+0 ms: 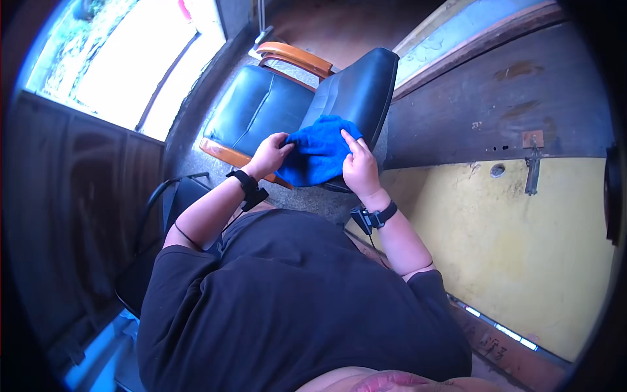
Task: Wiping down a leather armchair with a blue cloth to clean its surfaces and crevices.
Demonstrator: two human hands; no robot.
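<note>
A bright blue cloth (317, 153) is spread between my two hands, in front of my body. My left hand (269, 155) grips its left edge, thumb and fingers pinched together on it. At the cloth's right edge, my right hand (360, 168) holds on, with one or two fingers stretched along the fabric. Beyond and partly behind the cloth is a chair with a black padded seat (255, 104), a black backrest (359, 91) and wooden armrests (297, 55). The cloth hides the lower part of that backrest. Each wrist wears a black strap with a small device.
A dark panel (78, 183) stands on the left below a bright opening (130, 59). To the right is a door, dark above and yellow (503, 242) below, with a metal latch (532, 173). A second black chair (186, 199) is close by my left arm.
</note>
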